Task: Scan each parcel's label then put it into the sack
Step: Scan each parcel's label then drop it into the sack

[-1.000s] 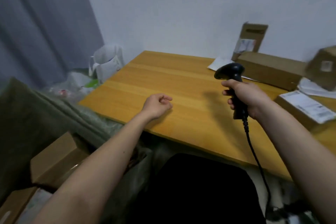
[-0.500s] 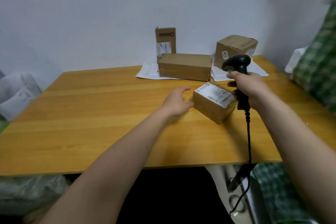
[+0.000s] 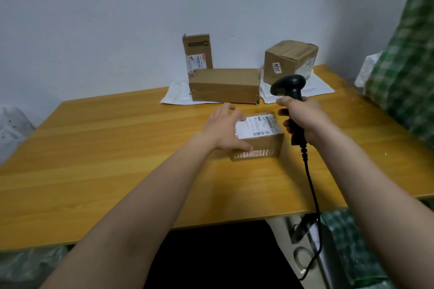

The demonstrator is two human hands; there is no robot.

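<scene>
- The left hand (image 3: 224, 128) spreads over the small parcel's (image 3: 257, 139) left end, thumb along its near face, taking hold of it.
- That parcel lies mid-table (image 3: 117, 148), long axis left-right, white label (image 3: 257, 125) face up.
- The right hand (image 3: 303, 122), just beside its right end, grips the barcode scanner (image 3: 290, 91), whose head points left.

Wooden table (image 3: 98, 148), honey-coloured top with lengthwise grain, back edge against a white wall. Near mid-table, one small brown parcel (image 3: 258, 145) flat on the wood, white label (image 3: 257, 126) facing up. Along the back: long brown box (image 3: 224, 85) lying partly on a white mailer (image 3: 175, 96), tall slim carton (image 3: 197, 53) upright behind it against the wall, and to the right a squarish box (image 3: 290, 61) marked 6217 sitting on a second white mailer (image 3: 314, 88).
</scene>
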